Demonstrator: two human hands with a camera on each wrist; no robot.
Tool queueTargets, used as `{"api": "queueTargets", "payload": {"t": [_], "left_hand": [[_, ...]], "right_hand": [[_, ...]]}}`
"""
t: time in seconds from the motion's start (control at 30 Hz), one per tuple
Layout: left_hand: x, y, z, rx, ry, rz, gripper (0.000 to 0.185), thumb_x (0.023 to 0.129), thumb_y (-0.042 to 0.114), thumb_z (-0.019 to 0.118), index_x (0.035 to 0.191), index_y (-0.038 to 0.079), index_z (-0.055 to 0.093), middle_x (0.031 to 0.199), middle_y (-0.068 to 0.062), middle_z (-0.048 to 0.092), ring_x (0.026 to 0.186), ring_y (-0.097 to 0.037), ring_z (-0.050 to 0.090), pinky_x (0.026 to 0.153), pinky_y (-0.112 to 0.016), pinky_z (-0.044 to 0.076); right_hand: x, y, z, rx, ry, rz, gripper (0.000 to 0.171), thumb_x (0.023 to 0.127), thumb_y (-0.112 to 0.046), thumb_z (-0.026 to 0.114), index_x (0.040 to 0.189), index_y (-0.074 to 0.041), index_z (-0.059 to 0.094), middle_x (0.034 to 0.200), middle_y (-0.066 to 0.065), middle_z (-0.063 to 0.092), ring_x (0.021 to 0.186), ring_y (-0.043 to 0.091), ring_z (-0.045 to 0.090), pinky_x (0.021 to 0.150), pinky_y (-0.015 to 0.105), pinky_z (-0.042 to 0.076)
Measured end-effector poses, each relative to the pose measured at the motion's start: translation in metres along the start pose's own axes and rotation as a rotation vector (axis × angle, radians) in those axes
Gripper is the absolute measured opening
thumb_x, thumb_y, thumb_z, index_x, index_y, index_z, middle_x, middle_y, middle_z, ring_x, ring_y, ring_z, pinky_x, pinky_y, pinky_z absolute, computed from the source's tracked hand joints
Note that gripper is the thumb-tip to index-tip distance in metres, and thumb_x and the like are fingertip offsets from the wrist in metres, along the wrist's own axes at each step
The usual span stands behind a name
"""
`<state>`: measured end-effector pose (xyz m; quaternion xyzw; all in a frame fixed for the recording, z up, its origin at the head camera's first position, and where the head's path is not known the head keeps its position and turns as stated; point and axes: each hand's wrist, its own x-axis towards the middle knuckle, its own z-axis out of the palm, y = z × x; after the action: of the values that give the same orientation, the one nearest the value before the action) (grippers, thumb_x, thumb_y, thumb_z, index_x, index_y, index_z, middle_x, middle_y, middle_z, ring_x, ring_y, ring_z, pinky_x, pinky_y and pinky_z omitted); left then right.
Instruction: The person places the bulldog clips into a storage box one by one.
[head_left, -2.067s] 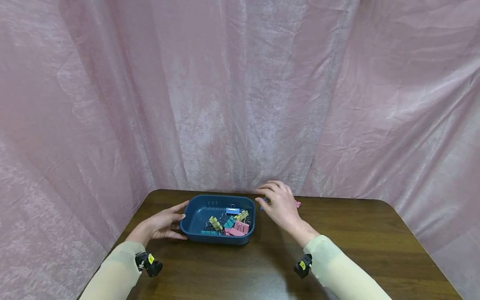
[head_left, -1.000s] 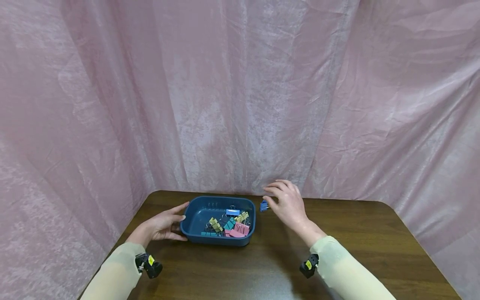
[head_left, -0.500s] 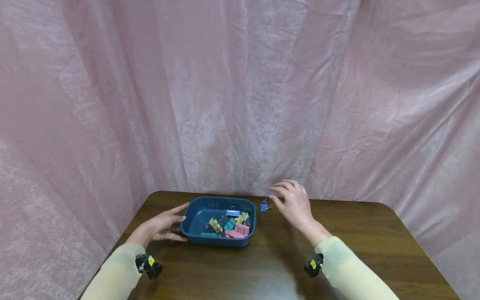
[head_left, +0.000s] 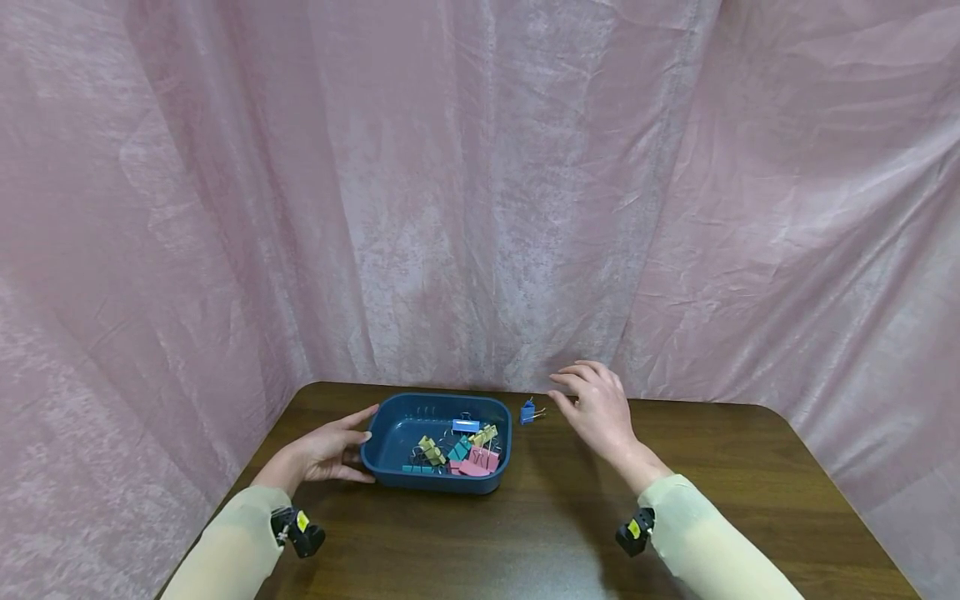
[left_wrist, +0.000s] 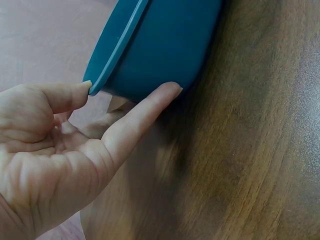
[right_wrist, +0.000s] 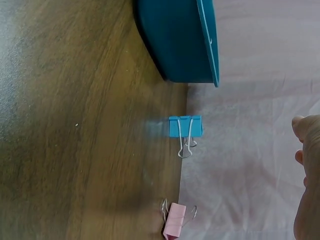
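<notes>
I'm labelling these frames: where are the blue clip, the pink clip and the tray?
blue clip point(right_wrist: 185, 126): right wrist view, its blue body.
pink clip point(right_wrist: 175, 220): right wrist view, its pink body.
tray point(head_left: 390, 417): head view, inner left wall.

The dark wooden table point(head_left: 720, 467) carries a blue tray point(head_left: 390, 467) (near its far left corner), a blue clip point(head_left: 527, 412) and a pink clip point(right_wrist: 174, 221) along the far edge.

- Both arms wore long, close-fitting sleeves of pale yellowish-cream cloth, ending just short of the wrists.
- The left sleeve point(head_left: 232, 546) carried a small black wrist camera point(head_left: 298, 530) with a yellow mark on it.
- The right sleeve point(head_left: 705, 546) carried a matching black camera point(head_left: 633, 531), also marked yellow.
- The left hand point(head_left: 324, 452) and right hand point(head_left: 597, 408) were bare, without gloves.
</notes>
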<state>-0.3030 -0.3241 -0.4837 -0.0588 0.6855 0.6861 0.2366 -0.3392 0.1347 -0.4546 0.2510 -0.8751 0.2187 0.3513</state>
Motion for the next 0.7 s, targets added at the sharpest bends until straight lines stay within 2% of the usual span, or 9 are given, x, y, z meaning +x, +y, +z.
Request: {"api": "queueTargets", "payload": {"t": [0.33,0.57,0.7], "left_hand": [[0.0,0.0,0.001,0.014,0.009,0.002,0.06,0.111,0.009,0.039,0.165,0.023,0.018,0.156,-0.038,0.023,0.132,-0.06,0.044,0.086,-0.066,0.054],[-0.001,0.0,0.003,0.032,0.014,0.003,0.063,0.11,0.009,0.04,0.166,0.025,0.014,0.159,-0.037,0.015,0.134,-0.064,0.037,0.085,-0.066,0.055],[-0.001,0.0,0.004,0.037,0.016,0.005,0.062,0.11,0.009,0.039,0.166,0.024,0.015,0.159,-0.036,0.016,0.133,-0.063,0.039,0.085,-0.066,0.055]], "right_hand": [[-0.007,0.012,-0.002,-0.02,-0.017,0.028,0.025,0.089,-0.026,0.081,0.112,-0.016,0.079,0.116,0.004,0.072,0.122,0.031,0.055,0.099,0.055,0.042],[-0.011,0.016,-0.005,-0.018,-0.017,0.054,0.025,0.088,-0.026,0.081,0.111,-0.017,0.079,0.114,0.003,0.073,0.121,0.033,0.056,0.1,0.055,0.041],[-0.015,0.02,-0.007,-0.017,-0.023,0.075,0.025,0.088,-0.027,0.081,0.111,-0.017,0.079,0.115,0.003,0.073,0.12,0.032,0.055,0.1,0.055,0.041]]}}
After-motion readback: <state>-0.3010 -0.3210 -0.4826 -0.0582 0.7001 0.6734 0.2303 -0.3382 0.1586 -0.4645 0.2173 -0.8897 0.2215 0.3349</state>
